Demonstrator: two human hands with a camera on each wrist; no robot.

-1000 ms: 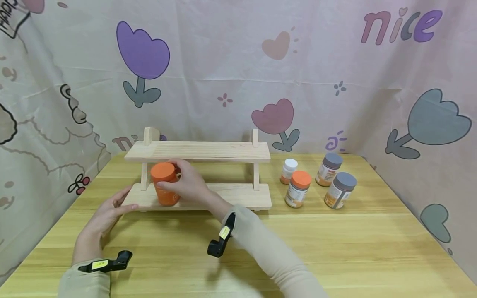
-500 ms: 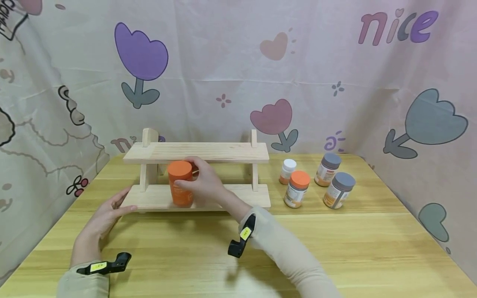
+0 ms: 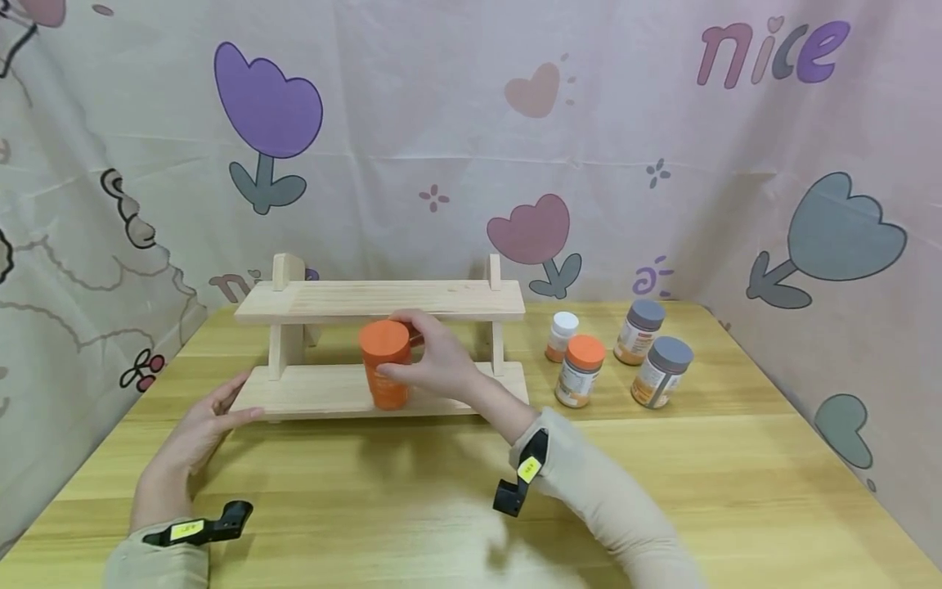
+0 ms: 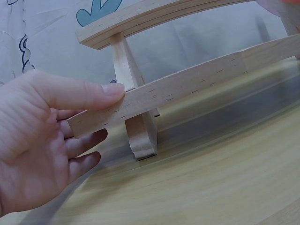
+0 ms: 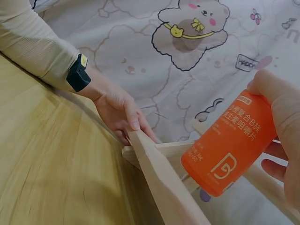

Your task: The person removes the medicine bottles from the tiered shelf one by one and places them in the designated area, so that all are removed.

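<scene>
An orange bottle with an orange lid and white print is in my right hand, thumb on its near side and fingers round the back. It is over the front part of the lower board of a two-tier wooden shelf; whether its base touches the board I cannot tell. At the shelf's left end my left hand grips the lower board. In the left wrist view the thumb lies on the board's front edge and the other fingers are curled behind and below it.
Right of the shelf stand a small white-capped bottle, an orange-capped bottle and two grey-capped bottles, one behind and one in front. A printed curtain hangs behind the wooden table.
My right hand has moved the orange bottle rightward along the lower board, from near the left upright to about mid-shelf. The left hand has kept its grip. The head view has shifted slightly.
</scene>
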